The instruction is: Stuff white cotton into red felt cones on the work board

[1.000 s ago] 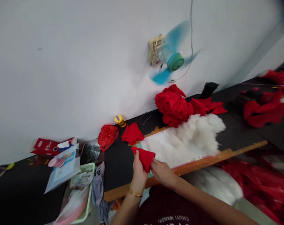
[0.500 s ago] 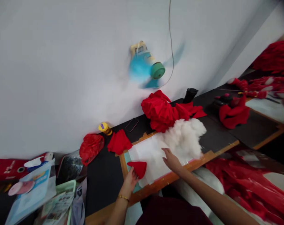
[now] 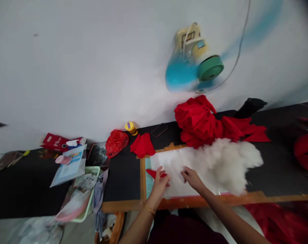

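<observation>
Left hand pinching small red cloth piece, fingers closed on it, at left end of white sheet inside wooden frame; right hand reaching into stuffing, fingers loosely spread, holding nothing clearly; piece apparently not yet stuffed; red cloth pile waiting behind; counter bare left of frame, near edge close.

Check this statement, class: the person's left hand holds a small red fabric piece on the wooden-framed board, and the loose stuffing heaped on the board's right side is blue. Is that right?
Not quite. The head view shows the loose fluffy stuffing is white, not blue. The rest stands: the left hand holds the small red fabric piece on the wooden-framed board.
</observation>
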`<action>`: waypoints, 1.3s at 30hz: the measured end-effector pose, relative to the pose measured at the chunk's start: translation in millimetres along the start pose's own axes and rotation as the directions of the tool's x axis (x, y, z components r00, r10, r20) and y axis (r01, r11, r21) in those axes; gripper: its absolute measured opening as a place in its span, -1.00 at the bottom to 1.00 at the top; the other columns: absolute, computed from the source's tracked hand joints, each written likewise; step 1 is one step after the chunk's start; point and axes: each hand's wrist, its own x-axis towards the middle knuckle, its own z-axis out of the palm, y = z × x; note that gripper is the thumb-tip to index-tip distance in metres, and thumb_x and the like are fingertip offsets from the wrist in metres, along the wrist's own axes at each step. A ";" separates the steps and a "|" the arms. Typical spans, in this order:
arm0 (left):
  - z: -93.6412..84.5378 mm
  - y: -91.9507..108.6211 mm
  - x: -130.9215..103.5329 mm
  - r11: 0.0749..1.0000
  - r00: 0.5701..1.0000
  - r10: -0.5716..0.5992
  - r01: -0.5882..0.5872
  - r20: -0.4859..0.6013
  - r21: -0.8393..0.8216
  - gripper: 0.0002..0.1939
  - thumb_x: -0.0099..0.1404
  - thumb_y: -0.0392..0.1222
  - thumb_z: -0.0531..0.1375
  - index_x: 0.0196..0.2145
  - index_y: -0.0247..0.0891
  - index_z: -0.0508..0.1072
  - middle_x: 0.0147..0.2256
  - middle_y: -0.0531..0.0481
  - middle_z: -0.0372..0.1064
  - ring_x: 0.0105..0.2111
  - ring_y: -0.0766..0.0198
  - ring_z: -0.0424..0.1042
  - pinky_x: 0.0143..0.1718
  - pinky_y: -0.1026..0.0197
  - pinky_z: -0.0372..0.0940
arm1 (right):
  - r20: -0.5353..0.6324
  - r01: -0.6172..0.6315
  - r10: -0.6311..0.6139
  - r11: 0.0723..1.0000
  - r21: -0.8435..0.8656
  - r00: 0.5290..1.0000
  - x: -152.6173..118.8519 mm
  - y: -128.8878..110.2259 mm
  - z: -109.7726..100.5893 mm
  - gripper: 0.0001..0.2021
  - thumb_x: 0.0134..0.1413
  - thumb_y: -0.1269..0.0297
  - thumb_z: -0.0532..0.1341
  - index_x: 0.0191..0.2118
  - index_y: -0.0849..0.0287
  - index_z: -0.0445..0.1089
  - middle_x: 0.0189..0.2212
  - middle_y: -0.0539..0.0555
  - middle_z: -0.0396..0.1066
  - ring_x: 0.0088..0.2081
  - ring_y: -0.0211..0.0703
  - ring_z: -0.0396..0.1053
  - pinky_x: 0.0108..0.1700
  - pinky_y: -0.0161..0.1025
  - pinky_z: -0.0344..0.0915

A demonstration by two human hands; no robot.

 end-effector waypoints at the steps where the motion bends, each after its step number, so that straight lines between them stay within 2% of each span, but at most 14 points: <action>1: 11.1 1.9 1.8 1.000 0.998 -0.007 0.006 0.055 0.014 -0.42 0.00 -0.11 0.41 -0.01 -0.22 0.39 -0.15 -0.12 0.44 -0.39 0.27 0.48 -0.48 0.31 0.27 | 0.008 0.017 -0.018 0.997 0.078 1.000 -6.0 -5.2 3.0 -0.77 0.11 0.12 0.02 -0.40 0.10 0.32 -0.65 -0.08 0.34 -0.55 -0.17 0.38 -0.43 -0.30 0.27; 4: 29.6 5.0 8.1 0.996 0.993 0.020 -0.030 0.120 0.085 -0.74 0.01 -0.12 0.37 -0.37 -0.29 0.45 -0.50 0.04 0.37 -0.59 0.36 0.32 -0.56 0.32 0.17 | 0.005 0.035 -0.036 0.983 0.180 0.999 -19.3 -16.1 3.6 -0.81 0.02 0.08 0.08 -0.47 0.06 0.21 -0.67 -0.10 0.30 -0.58 -0.19 0.32 -0.47 -0.31 0.21; 7: 25.4 7.7 12.2 0.994 0.996 0.064 -0.070 0.070 0.085 -0.76 0.04 -0.08 0.34 -0.50 -0.26 0.38 -0.65 0.14 0.24 -0.65 0.40 0.20 -0.57 0.32 0.11 | -0.089 0.042 -0.024 0.978 0.205 0.996 -24.7 -16.3 -11.1 -0.79 0.02 0.06 0.08 -0.46 0.07 0.23 -0.66 -0.11 0.27 -0.57 -0.19 0.30 -0.45 -0.30 0.20; 10: 12.5 10.8 12.7 0.992 0.996 0.087 -0.090 0.034 0.084 -0.75 0.07 -0.05 0.31 -0.50 -0.24 0.36 -0.66 0.15 0.22 -0.65 0.39 0.20 -0.54 0.32 0.10 | -0.148 0.022 0.002 0.986 0.165 0.989 -25.5 -12.8 -29.3 -0.73 0.06 0.02 0.08 -0.47 0.09 0.28 -0.66 -0.09 0.26 -0.57 -0.19 0.30 -0.42 -0.27 0.21; 14: 11.2 11.6 8.3 0.984 0.993 0.097 -0.105 0.059 0.147 -0.84 0.02 -0.19 0.31 -0.55 -0.25 0.38 -0.65 0.13 0.24 -0.63 0.37 0.19 -0.55 0.32 0.07 | -0.095 0.023 -0.004 0.979 0.203 0.996 -23.1 -24.4 -31.9 -0.67 -0.01 -0.06 0.13 -0.38 0.13 0.35 -0.57 -0.05 0.35 -0.54 -0.19 0.29 -0.41 -0.25 0.22; 19: 23.5 13.7 -1.6 0.964 0.986 0.109 -0.136 0.127 0.229 -0.92 -0.04 -0.41 0.24 -0.55 -0.27 0.46 -0.62 0.11 0.30 -0.59 0.35 0.21 -0.53 0.33 0.06 | 0.142 -0.052 -0.021 0.869 0.492 0.990 -24.9 -55.3 -15.1 -0.50 -0.16 0.08 0.25 -0.04 0.16 0.30 -0.47 -0.05 0.41 -0.49 -0.21 0.29 -0.47 -0.31 0.21; 21: 21.2 18.4 -5.0 0.955 0.977 0.107 -0.152 0.183 0.255 -0.88 -0.07 -0.46 0.22 -0.55 -0.29 0.49 -0.63 0.11 0.31 -0.58 0.34 0.22 -0.51 0.32 0.07 | 0.285 -0.106 -0.051 0.854 0.510 0.957 -27.8 -60.9 -13.1 -0.56 -0.16 0.13 0.25 -0.10 0.17 0.35 -0.49 -0.05 0.40 -0.51 -0.23 0.28 -0.47 -0.31 0.22; 23: 14.0 24.3 -7.2 0.946 0.971 0.116 -0.172 0.208 0.274 -0.88 -0.07 -0.46 0.22 -0.57 -0.29 0.49 -0.65 0.12 0.29 -0.58 0.33 0.20 -0.49 0.31 0.07 | 0.335 -0.110 -0.066 0.871 0.479 0.940 -29.9 -61.2 -14.9 -0.70 -0.14 0.11 0.23 -0.28 0.19 0.40 -0.55 -0.04 0.37 -0.54 -0.24 0.25 -0.47 -0.30 0.22; 27: -3.0 34.3 -9.8 0.926 0.969 0.176 -0.223 0.175 0.306 -0.91 0.01 -0.37 0.27 -0.60 -0.27 0.46 -0.63 0.11 0.27 -0.54 0.32 0.21 -0.43 0.30 0.11 | 0.122 -0.039 -0.018 0.891 0.453 0.992 -29.0 -55.3 -21.1 -0.73 -0.08 0.03 0.19 -0.48 0.16 0.34 -0.62 -0.06 0.32 -0.56 -0.26 0.23 -0.48 -0.31 0.22; 29: -6.7 36.9 -12.9 0.922 0.963 0.208 -0.251 0.171 0.296 -0.97 0.03 -0.31 0.29 -0.52 -0.27 0.50 -0.54 0.05 0.36 -0.47 0.28 0.28 -0.37 0.29 0.17 | 0.069 -0.022 -0.008 0.905 0.425 0.998 -27.1 -53.8 -20.3 -0.72 -0.09 0.02 0.19 -0.52 0.15 0.31 -0.65 -0.08 0.29 -0.58 -0.26 0.24 -0.49 -0.31 0.23; 33: -1.0 41.0 -21.0 0.944 0.936 0.200 -0.264 0.291 0.200 -0.56 -0.01 -0.27 0.36 -0.11 -0.24 0.50 -0.30 -0.05 0.46 -0.36 0.23 0.38 -0.37 0.28 0.26 | 0.080 -0.018 -0.015 0.917 0.399 0.997 -24.4 -58.1 -6.9 -0.76 -0.13 0.08 0.19 -0.46 0.17 0.36 -0.66 -0.10 0.30 -0.64 -0.29 0.23 -0.57 -0.33 0.25; 35: 3.1 43.7 -21.9 0.934 0.926 0.194 -0.275 0.322 0.227 -0.63 -0.05 -0.30 0.37 -0.20 -0.25 0.53 -0.37 -0.02 0.45 -0.40 0.26 0.36 -0.41 0.30 0.24 | 0.103 -0.014 -0.031 0.910 0.415 0.994 -24.7 -61.8 -0.2 -0.78 -0.14 0.14 0.19 -0.39 0.19 0.39 -0.62 -0.09 0.34 -0.64 -0.30 0.24 -0.58 -0.35 0.25; 37: 4.0 45.7 -19.7 0.921 0.938 0.197 -0.277 0.286 0.275 -0.83 -0.05 -0.32 0.35 -0.41 -0.27 0.52 -0.50 0.04 0.39 -0.47 0.29 0.31 -0.45 0.32 0.20 | 0.147 -0.014 -0.055 0.902 0.432 0.988 -26.9 -64.9 1.6 -0.78 -0.13 0.16 0.19 -0.37 0.19 0.39 -0.58 -0.07 0.37 -0.61 -0.31 0.25 -0.56 -0.35 0.27; 39: 1.4 45.4 -15.9 0.932 0.951 0.177 -0.245 0.252 0.267 -0.89 -0.04 -0.29 0.35 -0.50 -0.28 0.49 -0.57 0.08 0.35 -0.53 0.32 0.28 -0.47 0.31 0.19 | 0.152 0.003 -0.080 0.891 0.454 0.985 -31.4 -67.2 -1.7 -0.78 -0.11 0.14 0.21 -0.36 0.19 0.39 -0.47 -0.02 0.41 -0.51 -0.28 0.31 -0.50 -0.33 0.32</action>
